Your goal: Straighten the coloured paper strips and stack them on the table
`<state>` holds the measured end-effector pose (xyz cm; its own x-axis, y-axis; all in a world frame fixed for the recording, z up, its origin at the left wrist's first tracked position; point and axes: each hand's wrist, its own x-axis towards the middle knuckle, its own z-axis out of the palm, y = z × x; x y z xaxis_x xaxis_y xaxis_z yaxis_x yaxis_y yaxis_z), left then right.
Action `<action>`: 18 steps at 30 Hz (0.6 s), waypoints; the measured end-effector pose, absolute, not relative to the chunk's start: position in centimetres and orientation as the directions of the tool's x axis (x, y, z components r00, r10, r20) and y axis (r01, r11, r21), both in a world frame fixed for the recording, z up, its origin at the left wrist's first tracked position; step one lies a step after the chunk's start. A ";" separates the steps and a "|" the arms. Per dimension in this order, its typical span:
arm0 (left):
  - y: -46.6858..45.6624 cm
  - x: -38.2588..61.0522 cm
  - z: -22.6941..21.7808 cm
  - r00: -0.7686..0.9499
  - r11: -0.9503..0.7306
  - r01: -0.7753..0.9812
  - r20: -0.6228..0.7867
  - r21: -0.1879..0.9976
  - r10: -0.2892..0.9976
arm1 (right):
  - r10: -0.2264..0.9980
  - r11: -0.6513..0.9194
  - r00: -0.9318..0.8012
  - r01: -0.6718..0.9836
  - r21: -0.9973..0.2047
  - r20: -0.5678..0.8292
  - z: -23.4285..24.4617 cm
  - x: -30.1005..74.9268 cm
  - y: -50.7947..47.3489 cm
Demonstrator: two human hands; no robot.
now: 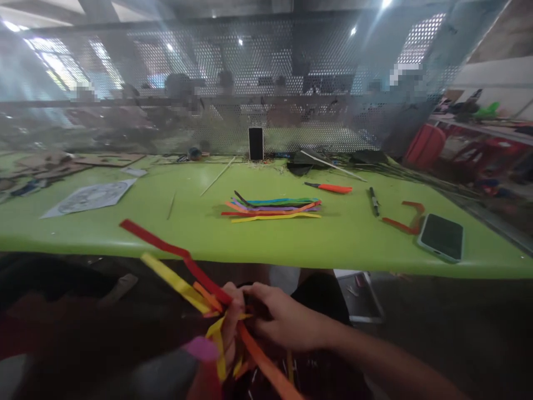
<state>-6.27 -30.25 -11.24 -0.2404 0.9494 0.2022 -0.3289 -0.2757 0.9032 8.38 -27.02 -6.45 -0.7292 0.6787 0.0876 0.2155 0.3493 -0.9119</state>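
My left hand [231,325] is closed around a bunch of crossing coloured strips, low in front of the table edge. From it a red strip [166,244] and a yellow strip [177,283] stick out to the upper left. An orange strip [266,358] runs down to the right, and a purple piece [202,348] hangs at the lower left. My right hand [283,316] meets the left one, its fingers curled at the crossing of the strips; its fingertips are partly hidden. On the table, beyond both hands, lies a pile of several coloured strips [275,209].
The green table [187,239] holds an orange-handled knife [333,188], a black pen [373,201], a bent red strip [410,225] and a phone [441,238]. A printed sheet [91,197] lies left. Another phone [256,143] stands before the perforated screen [250,66].
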 end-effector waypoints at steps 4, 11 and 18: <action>-28.0 -7.3 -7.5 -0.352 -0.438 -0.391 0.308 0.809 0.884 | 0.576 0.434 -0.815 0.232 -0.871 0.070 -3.6 9.3 -25.5; -23.0 -12.1 1.0 -0.302 -0.310 -0.370 0.202 0.876 0.932 | 0.374 0.473 -0.926 0.242 -0.847 -0.055 2.1 11.1 -20.5; -8.5 -14.8 11.0 -0.174 -0.423 -0.497 0.390 0.758 0.904 | 0.315 0.444 -0.930 0.320 -0.837 -0.189 5.8 14.8 -13.8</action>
<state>-14.83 -8.49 10.96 -0.1738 0.9041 0.3905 -0.4973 -0.4228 0.7576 14.78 -13.82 5.80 -0.9301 0.3150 -0.1889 0.3204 0.4445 -0.8365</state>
